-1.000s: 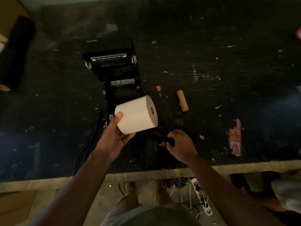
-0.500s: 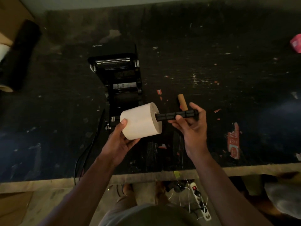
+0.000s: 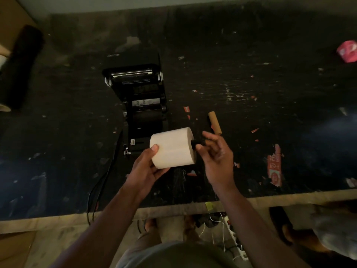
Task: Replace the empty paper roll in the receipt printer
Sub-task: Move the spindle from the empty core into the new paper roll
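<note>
My left hand [image 3: 144,169] grips a full white paper roll [image 3: 172,147] from below and the left, holding it just in front of the black receipt printer [image 3: 142,97], whose lid stands open. A black spindle [image 3: 198,143] sits pushed into the roll's core, with only a short end showing on the right. My right hand [image 3: 216,155] is at that end, thumb and fingers on the spindle tip, the other fingers spread. The empty brown cardboard core [image 3: 214,122] lies on the table behind my right hand.
The dark table [image 3: 270,93] is littered with small paper scraps and a red label [image 3: 274,165]. A black cable [image 3: 104,176] runs from the printer over the front edge. A black roll [image 3: 19,68] lies far left, a red object [image 3: 347,54] far right.
My right hand picked the black spindle up from the table, brought it to the roll's core and pushed it in until only its end shows. The roll stayed in my left hand.
</note>
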